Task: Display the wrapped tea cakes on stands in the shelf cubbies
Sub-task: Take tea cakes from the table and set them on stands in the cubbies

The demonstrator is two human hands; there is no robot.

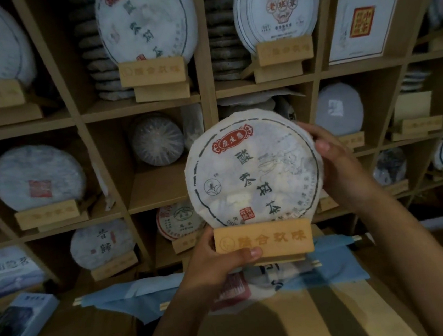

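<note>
A round tea cake (253, 170) in white printed paper stands upright in a light wooden stand (263, 241) carved with characters. Both are held in the air in front of the wooden shelf (207, 98). My left hand (214, 264) grips the stand from the left, thumb across its front lower edge. My right hand (334, 164) holds the cake's right rim, fingers curled behind it. Behind the cake, the middle cubby (157, 188) has a bare floor and a dark wrapped cake (157, 139) leaning at its back.
Other cubbies hold wrapped cakes on stands (152, 71), stacks of bare cakes (225, 30) and a framed card (363, 16). Below lie blue wrapping sheets (334, 268), a booklet (20, 320) at the left and a cardboard box top (299, 321).
</note>
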